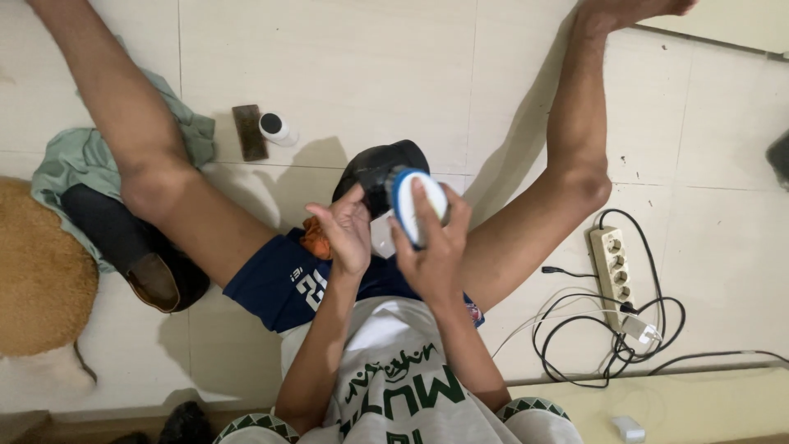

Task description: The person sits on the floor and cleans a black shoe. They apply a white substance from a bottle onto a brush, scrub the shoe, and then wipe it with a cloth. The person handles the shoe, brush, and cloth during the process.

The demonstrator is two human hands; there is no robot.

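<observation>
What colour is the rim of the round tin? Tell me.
Blue rim around a white face on the tin, held in the right hand; head view.

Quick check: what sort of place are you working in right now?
Probably a room at home, seated on a tiled floor. A power strip with tangled cables lies by one leg, a tan cushion and crumpled green cloth by the other.
</observation>
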